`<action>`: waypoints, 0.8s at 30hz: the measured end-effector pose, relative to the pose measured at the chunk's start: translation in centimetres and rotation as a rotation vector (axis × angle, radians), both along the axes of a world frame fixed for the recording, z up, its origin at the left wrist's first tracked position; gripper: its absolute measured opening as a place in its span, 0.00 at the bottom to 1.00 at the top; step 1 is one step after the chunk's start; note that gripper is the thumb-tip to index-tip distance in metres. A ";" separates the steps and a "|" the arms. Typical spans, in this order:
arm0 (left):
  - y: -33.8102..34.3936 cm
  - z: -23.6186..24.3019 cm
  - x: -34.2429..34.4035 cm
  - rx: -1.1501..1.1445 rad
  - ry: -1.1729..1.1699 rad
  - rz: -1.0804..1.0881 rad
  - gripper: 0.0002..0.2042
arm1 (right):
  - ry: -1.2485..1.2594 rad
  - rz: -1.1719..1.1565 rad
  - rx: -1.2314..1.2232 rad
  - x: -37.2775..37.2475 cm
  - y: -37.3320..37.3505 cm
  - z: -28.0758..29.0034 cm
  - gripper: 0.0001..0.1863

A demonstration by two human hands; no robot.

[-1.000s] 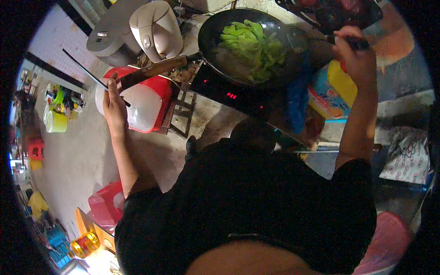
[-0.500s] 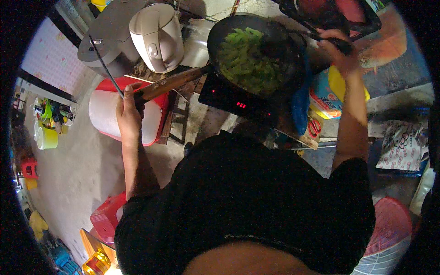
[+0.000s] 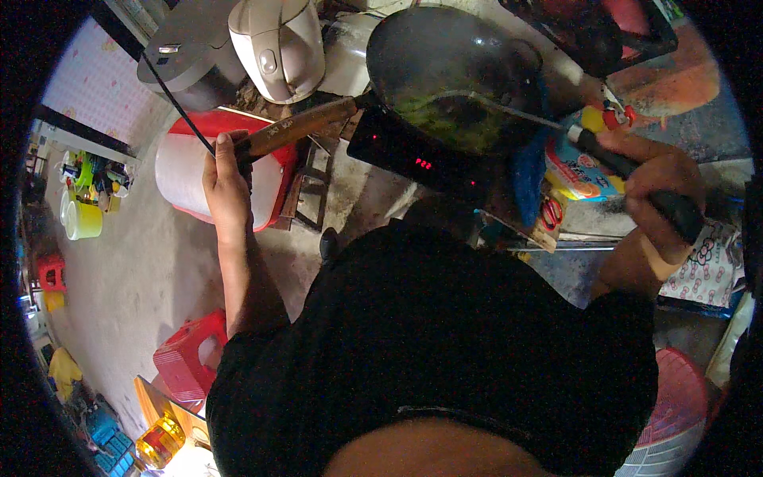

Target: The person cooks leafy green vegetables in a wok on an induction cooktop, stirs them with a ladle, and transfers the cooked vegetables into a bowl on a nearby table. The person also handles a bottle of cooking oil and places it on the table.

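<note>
My left hand (image 3: 229,184) is closed round the wooden handle (image 3: 306,127) of a dark wok (image 3: 501,63). A thin dark rod (image 3: 179,103) sticks out beside my left thumb; whether I hold it is unclear. The wok sits over a black induction cooker (image 3: 401,159) with red lit digits. Chopped green vegetables (image 3: 433,111) lie toward the wok's near side, partly hidden under the head of a spatula. My right hand (image 3: 668,187) grips the spatula's black handle (image 3: 608,155), off to the right of the wok, and its metal shaft (image 3: 517,111) reaches over the rim.
A beige kettle-like appliance (image 3: 278,56) and a grey lidded one (image 3: 195,60) stand left of the wok. Below the handle is a red-and-white cooler box (image 3: 199,171). Red scissors (image 3: 551,213), a colourful packet (image 3: 584,171) and a black tray (image 3: 648,44) are at the right.
My right hand has come back toward me and to the right with the spatula. The greens have been drawn to the near side, baring the wok's far wall.
</note>
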State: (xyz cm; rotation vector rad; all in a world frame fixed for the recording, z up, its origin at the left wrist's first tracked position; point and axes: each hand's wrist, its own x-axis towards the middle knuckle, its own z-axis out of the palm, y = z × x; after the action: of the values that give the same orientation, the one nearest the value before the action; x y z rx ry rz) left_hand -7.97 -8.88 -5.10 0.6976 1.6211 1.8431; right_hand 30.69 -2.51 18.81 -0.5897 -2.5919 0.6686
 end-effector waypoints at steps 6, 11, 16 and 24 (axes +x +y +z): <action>0.1 0.1 -0.2 0.013 0.045 -0.004 0.17 | 0.059 -0.243 0.093 1.5 5.4 -7.7 0.05; 0.0 0.3 -0.1 0.047 0.115 -0.026 0.18 | 0.193 -0.547 0.016 5.6 9.4 -4.6 0.06; 0.2 0.1 0.1 0.026 0.043 -0.009 0.18 | 0.210 -0.947 -0.106 2.7 12.7 -7.3 0.11; -0.1 0.1 -0.3 -0.017 0.102 -0.041 0.17 | 0.353 -0.518 -0.245 5.1 11.6 -5.8 0.11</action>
State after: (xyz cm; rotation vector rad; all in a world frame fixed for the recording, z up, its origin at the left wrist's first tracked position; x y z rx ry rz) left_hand -8.26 -8.94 -5.03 0.8239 1.6717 1.7885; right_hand 35.77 9.12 13.05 -1.0634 -1.9319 0.8232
